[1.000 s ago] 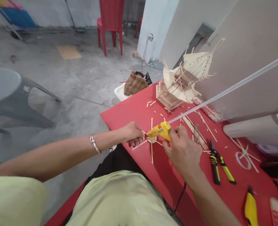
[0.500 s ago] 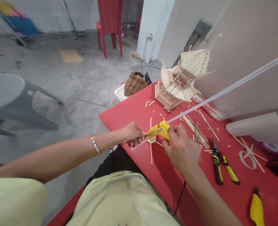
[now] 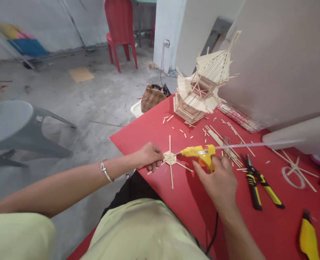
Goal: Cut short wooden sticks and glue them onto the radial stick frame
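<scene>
A yellow hot glue gun [image 3: 201,152] is gripped in my right hand [image 3: 220,178], its nozzle pointing left. From its back a long, clear glue stick [image 3: 246,145] runs out to the right. The nozzle tip is at the right side of a small star-shaped stick frame [image 3: 170,162], which has a web-like hexagonal centre and thin arms lying over the red table [image 3: 146,131]. My left hand [image 3: 150,156] is closed in a pinch at the left side of this frame. Its fingertips partly hide the arms there.
A tiered stick model [image 3: 200,86] stands at the back, with cut stick pieces scattered before it. To the right lie black-and-yellow cutters [image 3: 259,180], a clear ring [image 3: 293,177], another stick star [image 3: 296,167] and a yellow-handled tool [image 3: 308,236]. A power cord [image 3: 214,234] hangs by my right arm.
My right hand has moved the glue gun from the frame's left side to its right, lowering the rear glue stick to nearly level. My left hand keeps its pinch.
</scene>
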`<control>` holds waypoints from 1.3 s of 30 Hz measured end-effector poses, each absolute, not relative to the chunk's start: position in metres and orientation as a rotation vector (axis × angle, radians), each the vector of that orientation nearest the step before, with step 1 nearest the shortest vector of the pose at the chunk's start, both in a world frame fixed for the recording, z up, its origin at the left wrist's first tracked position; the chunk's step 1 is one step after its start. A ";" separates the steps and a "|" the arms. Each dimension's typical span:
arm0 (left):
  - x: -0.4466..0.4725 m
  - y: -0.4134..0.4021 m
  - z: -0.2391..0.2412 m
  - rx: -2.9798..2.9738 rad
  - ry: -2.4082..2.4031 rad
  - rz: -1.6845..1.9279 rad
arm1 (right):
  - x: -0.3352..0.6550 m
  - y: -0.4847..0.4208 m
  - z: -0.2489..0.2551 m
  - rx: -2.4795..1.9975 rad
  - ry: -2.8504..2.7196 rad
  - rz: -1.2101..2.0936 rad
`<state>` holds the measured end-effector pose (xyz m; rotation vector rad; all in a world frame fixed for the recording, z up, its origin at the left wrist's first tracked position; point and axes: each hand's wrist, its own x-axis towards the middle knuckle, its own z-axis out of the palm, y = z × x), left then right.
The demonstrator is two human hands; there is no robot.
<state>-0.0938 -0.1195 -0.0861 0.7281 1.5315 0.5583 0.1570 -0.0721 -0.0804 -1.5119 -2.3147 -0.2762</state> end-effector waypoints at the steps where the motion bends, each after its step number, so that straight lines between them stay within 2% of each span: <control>1: -0.094 -0.120 -0.086 0.733 1.535 0.558 | 0.163 -0.072 -0.086 -1.536 -2.292 -0.263; 17: -0.085 -0.116 -0.078 0.694 1.649 0.530 | 0.203 -0.058 -0.126 -1.625 -2.122 -0.013; 22: -0.083 -0.117 -0.078 0.689 1.672 0.534 | 0.206 -0.060 -0.128 -1.667 -2.161 -0.114; 28: -0.080 -0.118 -0.072 0.674 1.668 0.580 | 0.206 -0.064 -0.110 -1.520 -2.083 -0.289; 30: -0.080 -0.119 -0.071 0.671 1.669 0.585 | 0.199 -0.070 -0.106 -1.403 -2.085 -0.208; 36: -0.081 -0.119 -0.075 0.666 1.681 0.608 | 0.156 -0.092 -0.102 -0.987 -2.326 0.340; 39: -0.082 -0.119 -0.077 0.659 1.678 0.618 | 0.140 -0.097 -0.102 -0.958 -2.369 0.468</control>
